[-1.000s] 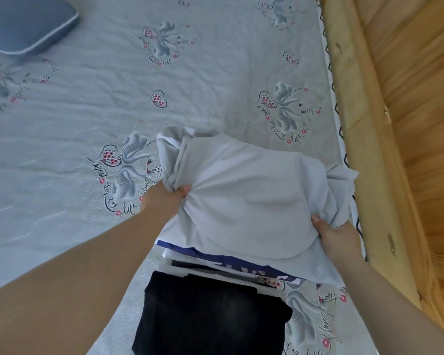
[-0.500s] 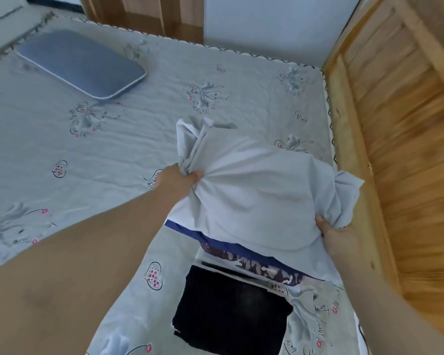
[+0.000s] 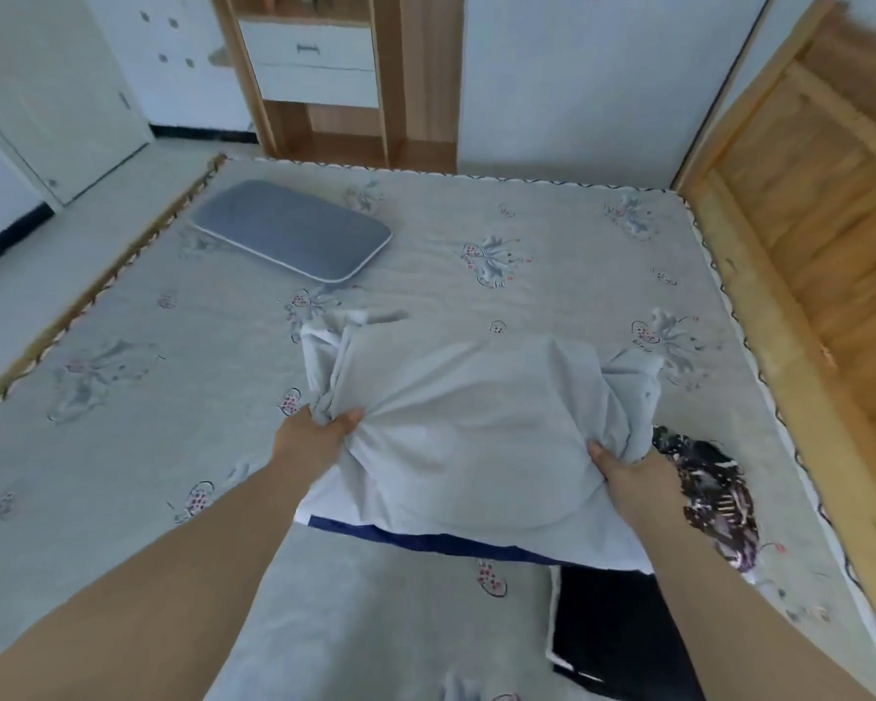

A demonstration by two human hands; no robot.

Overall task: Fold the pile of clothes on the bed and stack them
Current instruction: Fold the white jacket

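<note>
A pale grey garment (image 3: 476, 422) is lifted above the bed, bunched at both sides. My left hand (image 3: 314, 437) grips its left bunch and my right hand (image 3: 628, 468) grips its right bunch. A navy hem and a white layer (image 3: 426, 541) show along its lower edge. Below it, near the front right, lies a folded black garment (image 3: 623, 634). A dark patterned garment (image 3: 714, 498) lies crumpled to the right of my right hand.
The grey floral bedsheet (image 3: 173, 397) covers the bed. A blue-grey pillow (image 3: 294, 227) lies at the far left. A wooden headboard (image 3: 805, 255) runs along the right. A wooden shelf unit with drawers (image 3: 319, 63) and a white door (image 3: 57, 93) stand beyond the bed.
The view has tilted up, showing the room beyond the bed. Both hands have raised the grey garment and carried it away from the black garment.
</note>
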